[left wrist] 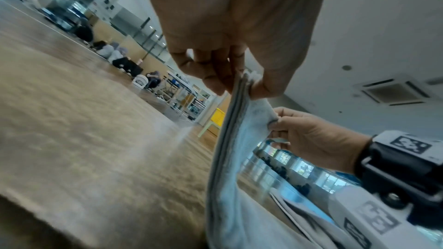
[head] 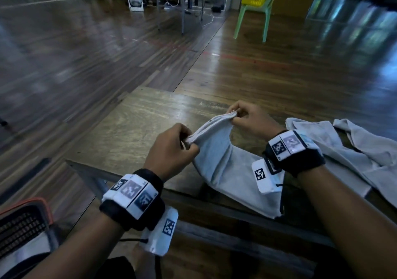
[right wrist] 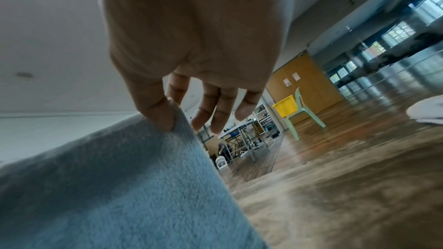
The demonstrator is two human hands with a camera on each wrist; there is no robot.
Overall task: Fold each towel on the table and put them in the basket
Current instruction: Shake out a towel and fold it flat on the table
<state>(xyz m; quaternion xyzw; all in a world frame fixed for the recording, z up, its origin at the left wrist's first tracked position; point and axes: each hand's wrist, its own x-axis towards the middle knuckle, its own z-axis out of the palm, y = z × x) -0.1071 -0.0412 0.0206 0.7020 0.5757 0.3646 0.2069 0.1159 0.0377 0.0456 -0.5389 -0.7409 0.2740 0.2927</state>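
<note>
Head view: a pale blue towel [head: 223, 167] is held up by its top edge above the middle of the table [head: 137, 124], one end pinched in the left hand [head: 171, 147] and the other in the right hand [head: 247, 119], while its lower part rests on the table's near edge. A second, unfolded towel [head: 343, 149] lies at the right edge, and the basket [head: 23, 220] stands off the near left corner. For a neat fold, the pinched corners are best kept level and the top edge drawn taut before the cloth is laid flat.
</note>
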